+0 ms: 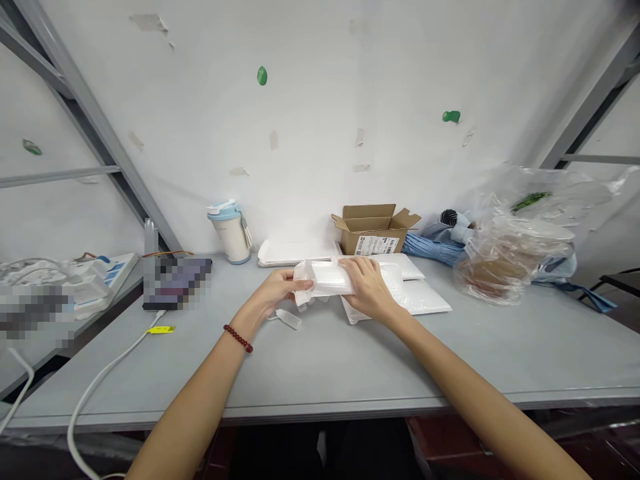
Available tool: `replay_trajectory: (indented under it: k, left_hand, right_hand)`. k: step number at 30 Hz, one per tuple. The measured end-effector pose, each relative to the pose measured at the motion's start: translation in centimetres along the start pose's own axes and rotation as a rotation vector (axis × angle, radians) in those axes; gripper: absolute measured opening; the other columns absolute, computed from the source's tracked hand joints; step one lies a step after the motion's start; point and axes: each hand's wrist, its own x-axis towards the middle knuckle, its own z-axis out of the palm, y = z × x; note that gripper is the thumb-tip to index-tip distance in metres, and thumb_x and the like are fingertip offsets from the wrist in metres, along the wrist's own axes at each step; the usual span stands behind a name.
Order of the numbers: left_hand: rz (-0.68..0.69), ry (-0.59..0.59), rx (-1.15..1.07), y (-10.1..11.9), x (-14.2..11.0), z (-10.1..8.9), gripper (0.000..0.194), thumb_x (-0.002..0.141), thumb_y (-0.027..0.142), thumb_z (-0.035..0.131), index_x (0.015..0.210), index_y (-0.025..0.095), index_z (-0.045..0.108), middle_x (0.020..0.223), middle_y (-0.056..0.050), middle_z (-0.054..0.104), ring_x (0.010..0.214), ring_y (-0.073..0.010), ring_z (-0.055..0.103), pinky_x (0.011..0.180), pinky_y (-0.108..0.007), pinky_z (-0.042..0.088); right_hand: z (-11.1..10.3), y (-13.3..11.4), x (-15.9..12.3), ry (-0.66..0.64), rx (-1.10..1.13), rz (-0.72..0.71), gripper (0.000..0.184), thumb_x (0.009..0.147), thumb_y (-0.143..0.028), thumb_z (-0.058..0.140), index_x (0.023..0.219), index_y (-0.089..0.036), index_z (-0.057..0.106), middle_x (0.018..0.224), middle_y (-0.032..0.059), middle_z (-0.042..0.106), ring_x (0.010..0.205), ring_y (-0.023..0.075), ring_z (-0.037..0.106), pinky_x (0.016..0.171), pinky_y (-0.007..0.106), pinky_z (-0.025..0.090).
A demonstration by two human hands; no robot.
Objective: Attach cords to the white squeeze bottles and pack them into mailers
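Between my two hands a white, translucent wrapped packet [327,279] is held just above the table. My left hand [284,287] pinches its left end, thumb on the near side. My right hand [369,285] is wrapped over its right end from above. What the packet contains cannot be made out. Behind and beneath my right hand lie white bubble mailers [423,297], partly hidden by it. A small clear plastic piece with a loop [289,319] lies on the table, below the packet's left end.
An open cardboard box [377,241] stands against the wall, with a white stack [295,251] to its left. A tumbler [233,235] stands farther left. A plastic-wrapped bundle [505,260] sits right. A white cable [107,370] crosses the left table edge near a dark device [183,283].
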Motion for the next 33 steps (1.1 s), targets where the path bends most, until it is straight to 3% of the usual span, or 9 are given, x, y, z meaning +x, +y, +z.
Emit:
replay_trajectory:
  k: [7,13,17,21,27,33]
  left_hand:
    - [-0.031,0.017,0.071,-0.2,0.0,0.9,0.034,0.056,0.039,0.080,0.073,0.012,0.068,0.066,-0.005,0.064,0.056,-0.0125,0.052,0.048,-0.024,0.035]
    - [-0.015,-0.022,-0.048,0.4,-0.3,0.4,0.029,0.066,0.038,0.073,0.079,0.012,0.069,0.071,-0.006,0.064,0.062,-0.0131,0.054,0.054,-0.025,0.040]
    - [0.028,-0.104,-0.104,0.8,-0.4,-0.3,0.022,0.066,0.030,0.073,0.077,0.011,0.070,0.072,-0.006,0.064,0.063,-0.0130,0.054,0.058,-0.026,0.042]
    - [0.040,-0.151,-0.104,0.9,-0.6,-0.1,0.027,0.063,0.029,0.076,0.083,0.011,0.071,0.078,-0.008,0.066,0.068,-0.0143,0.056,0.061,-0.027,0.042]
    - [0.013,-0.080,-0.115,0.7,-0.6,0.8,0.037,0.056,0.032,0.080,0.086,0.011,0.071,0.085,-0.010,0.069,0.078,-0.0199,0.060,0.071,-0.031,0.046]
    - [0.015,-0.039,-0.105,-0.1,-0.3,1.5,0.046,0.054,0.034,0.081,0.093,0.012,0.067,0.088,-0.010,0.069,0.079,-0.0223,0.062,0.064,-0.029,0.045]
  right_hand:
    - [0.1,-0.5,0.0,-0.004,-0.023,-0.034,0.042,0.074,-0.016,0.051,0.116,-0.014,0.046,0.105,0.0133,0.057,0.098,0.0271,0.047,0.081,0.037,0.032]
    - [-0.1,-0.3,0.1,0.015,-0.004,0.018,0.041,0.076,-0.020,0.052,0.116,-0.015,0.046,0.108,0.0135,0.056,0.101,0.0277,0.048,0.084,0.038,0.031]
    - [-0.3,0.1,0.1,0.014,0.027,0.073,0.044,0.075,-0.022,0.054,0.118,-0.017,0.045,0.109,0.0128,0.056,0.100,0.0286,0.048,0.086,0.038,0.030]
    - [-0.4,0.1,0.1,0.014,0.044,0.064,0.046,0.075,-0.023,0.055,0.119,-0.017,0.045,0.109,0.0125,0.055,0.100,0.0284,0.048,0.086,0.038,0.030]
    - [-0.2,-0.4,0.0,-0.003,0.040,-0.013,0.047,0.074,-0.020,0.053,0.120,-0.015,0.045,0.109,0.0137,0.055,0.101,0.0281,0.047,0.083,0.038,0.032]
    - [0.2,-1.1,-0.1,0.011,-0.002,-0.103,0.045,0.072,-0.017,0.053,0.116,-0.011,0.049,0.103,0.0152,0.056,0.095,0.0277,0.047,0.082,0.039,0.032]
